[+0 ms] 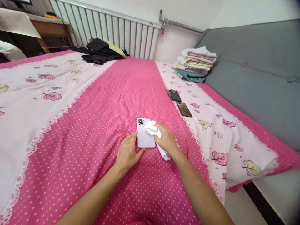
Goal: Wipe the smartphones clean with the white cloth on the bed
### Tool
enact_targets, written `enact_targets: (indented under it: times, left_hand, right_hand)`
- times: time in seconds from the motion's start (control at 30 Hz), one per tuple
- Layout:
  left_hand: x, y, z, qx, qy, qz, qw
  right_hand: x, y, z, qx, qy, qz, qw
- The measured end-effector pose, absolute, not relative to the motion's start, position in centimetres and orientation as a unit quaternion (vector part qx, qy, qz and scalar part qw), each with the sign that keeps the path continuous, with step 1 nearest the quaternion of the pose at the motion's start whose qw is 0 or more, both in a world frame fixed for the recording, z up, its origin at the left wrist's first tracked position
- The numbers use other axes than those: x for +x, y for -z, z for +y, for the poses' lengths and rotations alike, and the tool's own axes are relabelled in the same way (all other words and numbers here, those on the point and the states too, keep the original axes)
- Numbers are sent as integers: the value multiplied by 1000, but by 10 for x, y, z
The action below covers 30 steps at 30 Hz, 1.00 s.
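Note:
A light purple smartphone [145,137] lies back side up on the pink dotted bedspread, its camera lenses at the upper left. My left hand [127,150] steadies it at the lower left corner, fingers along the left edge and thumb at the bottom edge. Bunched in the closed fingers of my right hand [166,137] is a white cloth [153,128], pressed against the right side of the phone's back. The loose end of the cloth hangs down beside the phone onto the bedspread.
Two dark phones, one black [175,95] and one brownish [184,109], lie ahead to the right. Folded fabrics [194,64] are stacked by the grey headboard [253,62]. Dark clothes [99,51] lie at the far edge near the white radiator [112,28].

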<state>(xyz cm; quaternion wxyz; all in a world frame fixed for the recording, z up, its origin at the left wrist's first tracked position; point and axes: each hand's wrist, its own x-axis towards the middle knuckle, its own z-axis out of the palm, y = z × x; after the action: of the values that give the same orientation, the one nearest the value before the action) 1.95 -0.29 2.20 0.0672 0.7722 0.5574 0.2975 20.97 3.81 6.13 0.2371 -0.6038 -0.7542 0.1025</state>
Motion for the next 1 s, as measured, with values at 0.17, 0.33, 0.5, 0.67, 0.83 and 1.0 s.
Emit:
enact_targets:
  times: [0.17, 0.33, 0.5, 0.67, 0.83, 1.0]
  left_hand:
    - [19, -22, -3, 775, -298, 553, 67]
    - [18, -20, -3, 776, -296, 553, 65]
    - [19, -21, -3, 776, -294, 554, 65]
    - [19, -23, -3, 776, -291, 555, 66]
    - [19, -22, -3, 776, -291, 556, 65]
    - [19, -21, -3, 777, -290, 555, 65]
  right_hand:
    - [210, -61, 38, -601, -104, -756, 239]
    - [209, -62, 37, -603, -107, -754, 238]
    - [209, -63, 37, -599, -109, -756, 240]
    - [209, -64, 37, -603, -110, -754, 238]
    - [210, -62, 38, -601, -110, -754, 239]
    - [210, -60, 39, -601, -113, -754, 240]
